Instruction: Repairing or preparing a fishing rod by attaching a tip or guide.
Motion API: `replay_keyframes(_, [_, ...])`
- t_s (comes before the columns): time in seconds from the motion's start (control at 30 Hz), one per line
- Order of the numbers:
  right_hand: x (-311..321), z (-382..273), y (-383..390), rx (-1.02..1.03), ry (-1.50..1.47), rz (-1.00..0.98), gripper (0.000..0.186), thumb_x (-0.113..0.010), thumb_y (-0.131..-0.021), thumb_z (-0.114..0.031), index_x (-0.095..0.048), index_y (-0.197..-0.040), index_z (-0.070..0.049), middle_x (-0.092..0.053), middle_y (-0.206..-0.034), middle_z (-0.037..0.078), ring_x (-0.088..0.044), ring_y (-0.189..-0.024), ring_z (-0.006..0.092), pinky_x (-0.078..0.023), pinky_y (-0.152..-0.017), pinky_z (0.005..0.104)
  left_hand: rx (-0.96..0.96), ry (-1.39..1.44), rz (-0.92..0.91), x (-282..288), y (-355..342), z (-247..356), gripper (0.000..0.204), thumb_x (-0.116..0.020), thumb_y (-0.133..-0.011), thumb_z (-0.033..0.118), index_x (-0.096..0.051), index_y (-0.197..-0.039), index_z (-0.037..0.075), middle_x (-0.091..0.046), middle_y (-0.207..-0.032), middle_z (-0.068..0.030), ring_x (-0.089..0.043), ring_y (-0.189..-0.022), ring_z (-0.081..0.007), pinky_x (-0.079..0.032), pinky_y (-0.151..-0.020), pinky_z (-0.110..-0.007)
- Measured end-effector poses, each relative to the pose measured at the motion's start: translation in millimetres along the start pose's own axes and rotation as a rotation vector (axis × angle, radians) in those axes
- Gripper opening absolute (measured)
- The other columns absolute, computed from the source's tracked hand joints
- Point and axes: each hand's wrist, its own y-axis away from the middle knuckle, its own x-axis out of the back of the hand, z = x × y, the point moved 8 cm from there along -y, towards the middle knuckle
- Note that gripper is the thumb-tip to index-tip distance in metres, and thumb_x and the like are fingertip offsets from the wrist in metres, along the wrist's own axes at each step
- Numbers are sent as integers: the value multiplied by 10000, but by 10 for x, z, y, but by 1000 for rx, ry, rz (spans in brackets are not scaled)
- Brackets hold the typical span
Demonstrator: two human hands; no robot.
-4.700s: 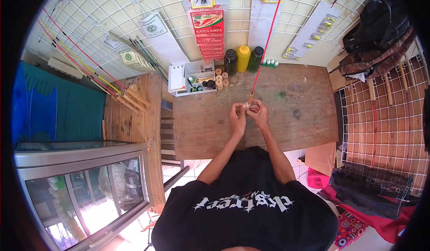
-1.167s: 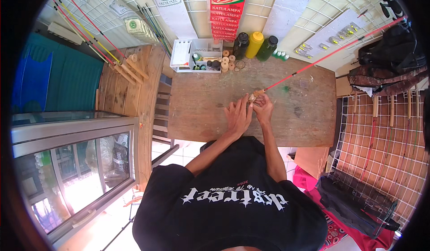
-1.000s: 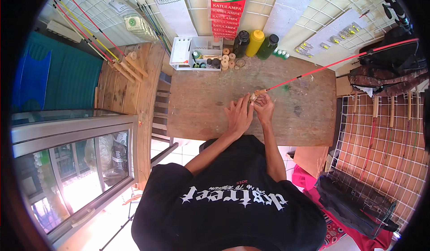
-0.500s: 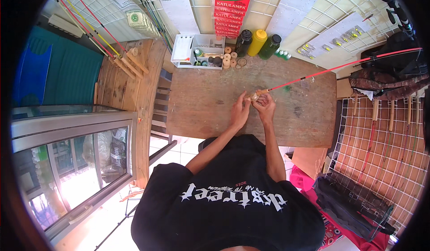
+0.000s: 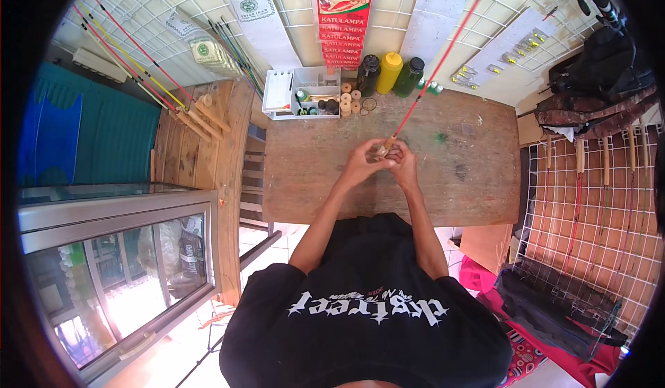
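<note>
Over the middle of the wooden table (image 5: 312, 187), both hands meet around the butt end of a thin red fishing rod (image 5: 449, 49). My left hand (image 5: 361, 165) curls its fingers around the light-brown handle (image 5: 388, 145) from the left. Closed against the handle from the right is my right hand (image 5: 404, 165). The rod slants up and to the right from my fingers, passing in front of the wall grid. Something pale shows between the fingertips, too small to make out. My fingers cover the lower end of the handle.
A white organizer box (image 5: 303, 113), round wooden pieces (image 5: 346, 104), a black bottle (image 5: 368, 75), a yellow bottle (image 5: 390, 71) and a dark green bottle (image 5: 409, 77) stand along the table's back. Several rods lean over the side bench (image 5: 183, 145). Bags (image 5: 596, 104) hang at right.
The rod has swung from pointing right to pointing steeply up and away. My left hand now wraps further around the handle, and my right hand has turned with it.
</note>
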Motion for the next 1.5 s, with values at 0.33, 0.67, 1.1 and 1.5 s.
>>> replay_keyframes(0.33, [-64,-73,52,-60,-150,-66,391,-676,-790,32,-533,-1152,-1,-620,-1016,79,-608,-878,109,-523,-743,250,60,-183,14,49,-47,37,273,-706,-787,101,-644,-1037,11,-677,-889,-92,-635,-843,-136,-511,-782,-284])
replay_keyframes(0.67, [27,-311,179,130,107,-66,278,-638,-825,0,-529,-1081,13,-647,-922,107,-646,-882,208,-532,-774,311,22,95,-43,90,24,-92,254,-703,-772,30,-636,-1013,-17,-677,-955,-102,-642,-864,-137,-519,-801,-266])
replay_keyframes(1.1, [94,-258,316,54,148,-120,260,-636,-835,4,-512,-1063,16,-644,-953,98,-625,-902,147,-524,-769,288,96,111,-164,35,63,-290,323,-702,-786,28,-621,-1095,-13,-662,-998,-92,-623,-911,-130,-507,-807,-244])
replay_keyframes(1.5, [88,-246,344,36,213,-155,255,-632,-846,-36,-560,-1090,-15,-658,-941,107,-632,-912,175,-509,-813,330,130,253,-150,-28,151,-358,423,-706,-800,75,-557,-1189,-2,-626,-1056,-92,-598,-953,-145,-484,-861,-276])
